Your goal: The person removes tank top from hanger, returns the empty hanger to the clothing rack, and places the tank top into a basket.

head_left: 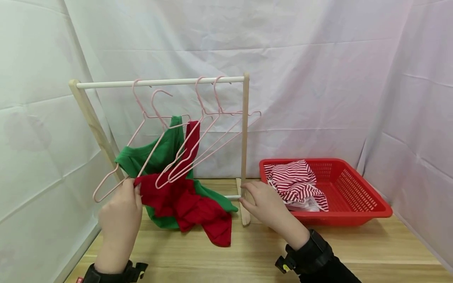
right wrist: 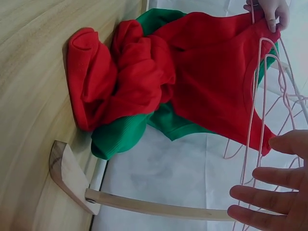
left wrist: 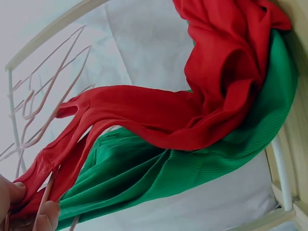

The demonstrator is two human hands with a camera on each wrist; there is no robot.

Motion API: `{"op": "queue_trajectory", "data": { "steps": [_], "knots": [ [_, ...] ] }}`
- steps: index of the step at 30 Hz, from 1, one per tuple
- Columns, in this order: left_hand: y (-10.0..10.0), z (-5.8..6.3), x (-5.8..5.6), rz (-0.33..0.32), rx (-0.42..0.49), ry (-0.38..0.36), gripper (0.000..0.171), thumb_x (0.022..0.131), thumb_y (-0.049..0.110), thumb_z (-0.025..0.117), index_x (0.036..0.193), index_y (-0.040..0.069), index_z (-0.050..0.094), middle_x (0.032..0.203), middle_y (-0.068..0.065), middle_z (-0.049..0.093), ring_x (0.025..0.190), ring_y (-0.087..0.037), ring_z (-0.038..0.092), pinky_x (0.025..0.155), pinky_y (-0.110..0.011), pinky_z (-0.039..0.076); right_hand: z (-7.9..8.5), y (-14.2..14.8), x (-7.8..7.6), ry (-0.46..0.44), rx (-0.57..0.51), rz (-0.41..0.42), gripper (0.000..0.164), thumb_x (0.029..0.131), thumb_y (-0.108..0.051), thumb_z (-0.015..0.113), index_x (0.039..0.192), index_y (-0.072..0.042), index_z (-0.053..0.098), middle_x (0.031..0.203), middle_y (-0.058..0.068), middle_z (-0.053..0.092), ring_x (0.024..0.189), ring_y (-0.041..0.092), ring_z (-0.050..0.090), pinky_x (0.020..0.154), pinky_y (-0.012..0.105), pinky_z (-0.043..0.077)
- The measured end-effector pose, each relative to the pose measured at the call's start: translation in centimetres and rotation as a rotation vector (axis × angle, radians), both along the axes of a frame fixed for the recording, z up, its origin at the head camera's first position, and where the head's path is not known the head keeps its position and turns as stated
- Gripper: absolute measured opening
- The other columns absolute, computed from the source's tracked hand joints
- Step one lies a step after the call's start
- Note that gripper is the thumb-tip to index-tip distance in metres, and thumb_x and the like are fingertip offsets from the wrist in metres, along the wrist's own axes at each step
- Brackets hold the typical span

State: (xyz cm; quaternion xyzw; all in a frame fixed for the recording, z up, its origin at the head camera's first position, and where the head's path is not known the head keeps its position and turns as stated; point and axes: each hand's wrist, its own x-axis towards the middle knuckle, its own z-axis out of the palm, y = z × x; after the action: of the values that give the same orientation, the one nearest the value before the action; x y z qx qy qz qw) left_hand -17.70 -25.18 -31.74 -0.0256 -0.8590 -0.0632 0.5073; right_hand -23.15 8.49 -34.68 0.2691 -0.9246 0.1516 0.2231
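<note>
In the head view my left hand (head_left: 122,210) pinches a strap of a red tank top (head_left: 170,196) together with the lower end of a pink hanger (head_left: 152,157). That hanger's hook sits below the rack's rod, off it. The red top's other strap lies over the hanger's far arm, and its lower part slumps in folds near the tabletop. Behind it a green top (head_left: 159,145) hangs on another pink hanger (head_left: 136,135), hooked on the rod. My right hand (head_left: 263,200) holds nothing, its fingers extended beside the rack's right post (head_left: 244,137); the right wrist view shows these fingers (right wrist: 269,197) spread.
Two bare pink hangers (head_left: 212,135) hang from the white rod (head_left: 170,82), overlapping the red top in the head view. A red plastic basket (head_left: 357,212) stands right of the rack, with a red-and-white striped garment (head_left: 295,181) in it. White cloth (head_left: 318,78) encloses the wooden table (head_left: 269,255).
</note>
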Motion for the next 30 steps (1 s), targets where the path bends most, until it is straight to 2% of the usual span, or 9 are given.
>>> {"op": "queue_trajectory", "data": {
  "steps": [5,16,22,30],
  "knots": [
    [0.0,-0.6,-0.4,-0.02,-0.002,-0.023,0.017,0.086,0.01,0.058,0.089,-0.005,0.052,0.053,-0.013,0.049,0.036,-0.027,0.042,0.029,-0.029,0.022,-0.1,0.1,0.1,-0.02,0.006,-0.011,0.032,0.083,-0.039,0.059,0.107,-0.017,0.062,0.102,-0.004,0.062,0.096,0.015,0.056,0.08,0.034,0.045],
    [-0.3,-2.0,-0.7,-0.048,0.086,-0.157,0.018,0.085,0.011,0.061,0.09,-0.005,0.053,0.05,-0.009,0.047,0.035,-0.022,0.04,0.03,-0.03,0.026,-0.1,0.5,0.1,-0.091,-0.008,-0.02,0.03,0.085,-0.038,0.058,0.108,-0.02,0.061,0.105,-0.005,0.061,0.1,0.014,0.054,0.085,0.034,0.042],
    [-0.5,-2.7,-0.7,-0.068,0.154,-0.263,0.017,0.086,0.013,0.059,0.093,-0.002,0.052,0.054,-0.01,0.05,0.038,-0.022,0.043,0.032,-0.034,0.031,-0.4,0.6,0.0,-0.098,-0.016,-0.018,0.029,0.084,-0.038,0.059,0.108,-0.02,0.061,0.104,-0.005,0.061,0.097,0.014,0.055,0.083,0.034,0.043],
    [-1.0,-3.0,-0.7,-0.066,0.267,-0.394,0.018,0.089,0.018,0.056,0.096,0.001,0.056,0.066,-0.013,0.059,0.046,-0.023,0.048,0.037,-0.031,0.032,-0.7,0.7,0.0,-0.107,-0.008,-0.031,0.033,0.084,-0.041,0.058,0.109,-0.019,0.061,0.106,-0.005,0.061,0.098,0.014,0.055,0.083,0.034,0.044]
  ]
}}
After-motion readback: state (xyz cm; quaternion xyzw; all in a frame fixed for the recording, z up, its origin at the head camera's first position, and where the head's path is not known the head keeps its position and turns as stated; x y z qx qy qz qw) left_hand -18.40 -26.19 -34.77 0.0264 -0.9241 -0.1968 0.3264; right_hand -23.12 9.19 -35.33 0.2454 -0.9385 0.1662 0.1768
